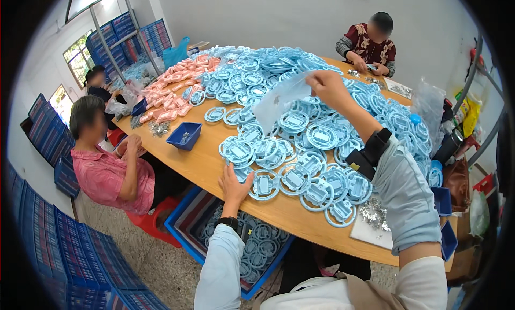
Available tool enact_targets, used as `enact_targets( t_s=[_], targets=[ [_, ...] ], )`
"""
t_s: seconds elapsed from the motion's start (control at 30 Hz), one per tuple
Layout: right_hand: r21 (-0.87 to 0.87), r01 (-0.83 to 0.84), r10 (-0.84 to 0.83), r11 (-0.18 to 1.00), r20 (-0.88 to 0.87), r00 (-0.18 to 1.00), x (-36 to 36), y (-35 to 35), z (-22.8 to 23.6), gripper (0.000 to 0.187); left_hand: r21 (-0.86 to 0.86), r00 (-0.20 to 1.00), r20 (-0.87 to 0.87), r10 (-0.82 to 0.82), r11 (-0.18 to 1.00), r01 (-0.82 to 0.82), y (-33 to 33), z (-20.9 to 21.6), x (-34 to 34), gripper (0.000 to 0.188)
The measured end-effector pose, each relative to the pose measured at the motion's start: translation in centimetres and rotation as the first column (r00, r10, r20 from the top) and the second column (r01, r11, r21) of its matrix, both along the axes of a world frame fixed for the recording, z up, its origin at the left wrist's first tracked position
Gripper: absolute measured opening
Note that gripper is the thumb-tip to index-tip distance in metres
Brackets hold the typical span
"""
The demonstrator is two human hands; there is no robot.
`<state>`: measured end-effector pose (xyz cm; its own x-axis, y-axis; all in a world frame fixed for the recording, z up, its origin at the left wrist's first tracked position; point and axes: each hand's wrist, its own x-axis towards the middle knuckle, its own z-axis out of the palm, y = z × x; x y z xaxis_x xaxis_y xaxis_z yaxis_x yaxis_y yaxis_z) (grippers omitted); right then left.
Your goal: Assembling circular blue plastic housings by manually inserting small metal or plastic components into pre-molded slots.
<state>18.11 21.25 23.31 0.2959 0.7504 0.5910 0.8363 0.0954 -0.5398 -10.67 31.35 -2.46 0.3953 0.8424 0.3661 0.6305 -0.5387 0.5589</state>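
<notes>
- Pinching a plastic bag [279, 103] between thumb and fingers of the right hand [325, 89], above the heap of blue rings [322, 137].
- Reaching with the left hand [235, 186] to the heap's border, near the edge of the table [292, 216]; cannot tell whether clamped on a ring.
- Bare wood along the near edge, and between left hand and a blue tray [185, 140].
- Counted: one held bag, one large crate [176, 216] below, four small trays, three co-workers [111, 173]; too many rings to count.
</notes>
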Motion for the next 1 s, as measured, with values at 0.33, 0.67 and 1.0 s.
enact_targets(
  t_s=[0.33, 0.67, 1.0],
  targets=[
    [0.212, 0.009, 0.136, 0.977, -0.658, 0.740, -1.0, -1.5, -2.3, 0.021, 0.097, 0.985, 0.168, 0.037, 0.994, -0.054, 0.8, -0.9, 0.0, 0.063],
    [0.292, 0.002, 0.285, 0.957, -0.935, 0.210, -2.0, -3.4, -9.4, 0.019, 0.114, 0.971, 0.241, -0.008, 0.993, -0.020, 0.5, -0.3, 0.0, 0.075],
    [0.321, -0.084, 0.329, 0.943, -0.939, 0.100, -4.3, -7.3, -10.7, 0.017, -0.024, 0.791, 0.603, -0.102, 0.989, 0.145, -2.7, 7.8, 2.3, 0.058]
  ],
)
